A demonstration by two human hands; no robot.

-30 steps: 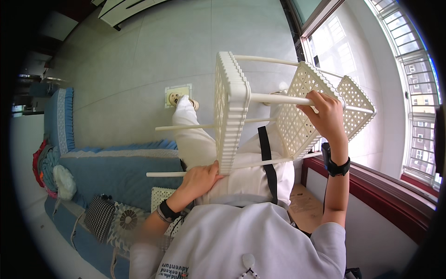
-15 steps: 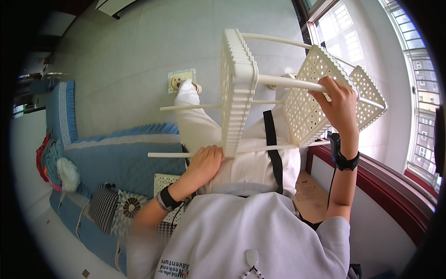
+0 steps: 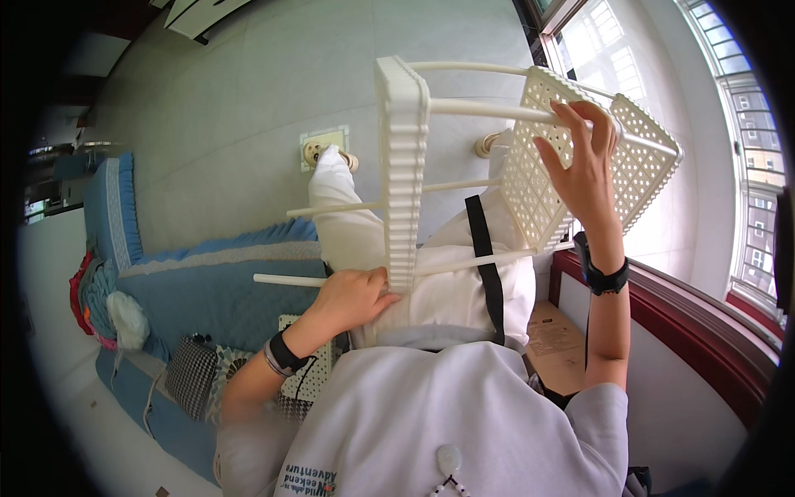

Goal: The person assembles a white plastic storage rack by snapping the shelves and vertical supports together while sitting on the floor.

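Note:
A cream plastic shelf rack (image 3: 400, 166) lies tilted across my lap, its tiers joined by thin poles. My left hand (image 3: 354, 296) is closed round a lower pole (image 3: 286, 280) at the bottom corner of the left tier; the pole's free end sticks out to the left. My right hand (image 3: 586, 161) has its thumb and fingers apart. Its fingertips lie over the upper front pole (image 3: 489, 108) beside the lattice middle tier (image 3: 542, 166). Beyond that hand is the lattice end tier (image 3: 650, 157). Part of the lower pole is hidden by my left hand.
A blue-covered sofa (image 3: 224, 286) with checked cushions (image 3: 189, 377) is on my left. Another cream perforated panel (image 3: 306, 377) lies by my left elbow. To the right are a cardboard box (image 3: 555, 348) and a dark red window ledge (image 3: 662, 319). A white cabinet (image 3: 195, 16) stands far left.
The rack has shifted slightly left, its left tier turning more edge-on. My right hand has loosened from the pole, fingers spreading. My left hand stays at the tier's lower corner.

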